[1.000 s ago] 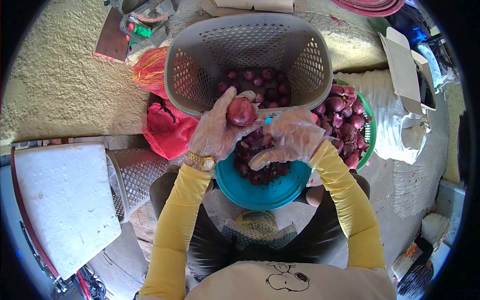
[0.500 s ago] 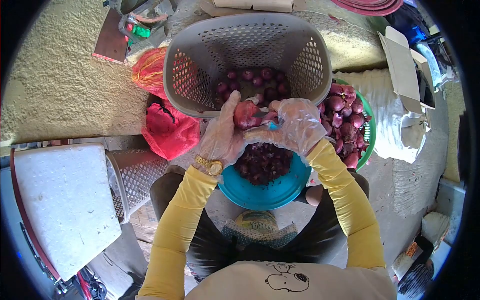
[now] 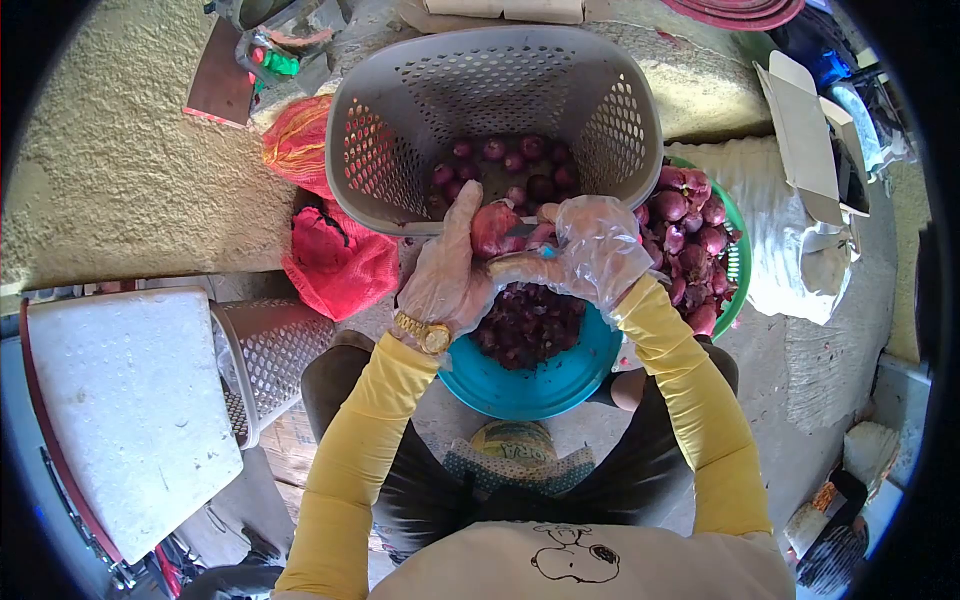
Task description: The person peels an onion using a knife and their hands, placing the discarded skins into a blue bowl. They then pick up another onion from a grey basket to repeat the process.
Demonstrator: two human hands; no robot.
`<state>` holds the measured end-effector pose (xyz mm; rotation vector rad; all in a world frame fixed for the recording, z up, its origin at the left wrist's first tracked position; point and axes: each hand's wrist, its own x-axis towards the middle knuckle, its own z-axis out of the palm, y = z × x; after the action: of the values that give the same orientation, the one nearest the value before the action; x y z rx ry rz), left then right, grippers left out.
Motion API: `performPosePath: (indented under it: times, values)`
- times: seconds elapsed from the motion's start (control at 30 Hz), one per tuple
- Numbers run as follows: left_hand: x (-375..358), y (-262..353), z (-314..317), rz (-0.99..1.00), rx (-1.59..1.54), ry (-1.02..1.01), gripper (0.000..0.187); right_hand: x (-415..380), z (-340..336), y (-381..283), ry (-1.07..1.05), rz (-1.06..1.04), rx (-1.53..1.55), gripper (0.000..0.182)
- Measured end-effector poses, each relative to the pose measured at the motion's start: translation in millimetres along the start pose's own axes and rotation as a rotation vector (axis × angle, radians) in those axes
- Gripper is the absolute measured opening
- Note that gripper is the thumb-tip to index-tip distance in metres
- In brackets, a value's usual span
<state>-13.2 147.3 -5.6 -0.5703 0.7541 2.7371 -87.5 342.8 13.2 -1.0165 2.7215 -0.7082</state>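
A red onion point(image 3: 493, 230) is in my left hand point(image 3: 446, 262), gloved in clear plastic, with the fingers wrapped round it and the thumb raised along its side. My right hand point(image 3: 600, 250), also in a clear plastic glove, closes on a small knife point(image 3: 522, 229). Its dark blade lies against the onion's right side, and a bit of blue shows between the fingers. Both hands are over the front rim of a grey-brown perforated basket point(image 3: 395, 215) with several red onions point(image 3: 540, 187) inside. Below them, a blue basin point(image 3: 530, 392) contains dark onion skins point(image 3: 528, 325).
On the right, a green basket point(image 3: 738, 268) is heaped with red onions point(image 3: 695, 240), beside a white sack point(image 3: 800, 240). Red mesh bags point(image 3: 340, 265) lie left of the large basket. A white foam board point(image 3: 130, 410) and another perforated basket point(image 3: 275, 350) stand at left.
My left hand and wrist have shifted slightly right, and the onion has turned a little. The right hand stays almost in place. A dark shape has appeared at the lower left edge.
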Motion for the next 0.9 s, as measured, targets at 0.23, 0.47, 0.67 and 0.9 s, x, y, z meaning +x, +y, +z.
performPosePath:
  times: [0.23, 0.47, 0.67, 0.9]
  values:
    - [-4, -9, -1, 0.101, 0.105, -0.035, 0.06, -1, 4, 1, 0.061, -0.026, -0.058, 0.084]
    - [-3, -15, 0, 0.1, 0.033, -0.053, 0.051, 1, 1, -1, 0.039, -0.039, -0.034, 0.081]
    - [1, -4, 13, -0.035, -0.072, 0.0, 0.047, 0, 1, -1, 0.042, -0.102, -0.028, 0.071]
    - [4, -1, 18, 0.039, -0.007, 0.112, 0.039, -1, 1, 4, -0.07, -0.275, 0.027, 0.072]
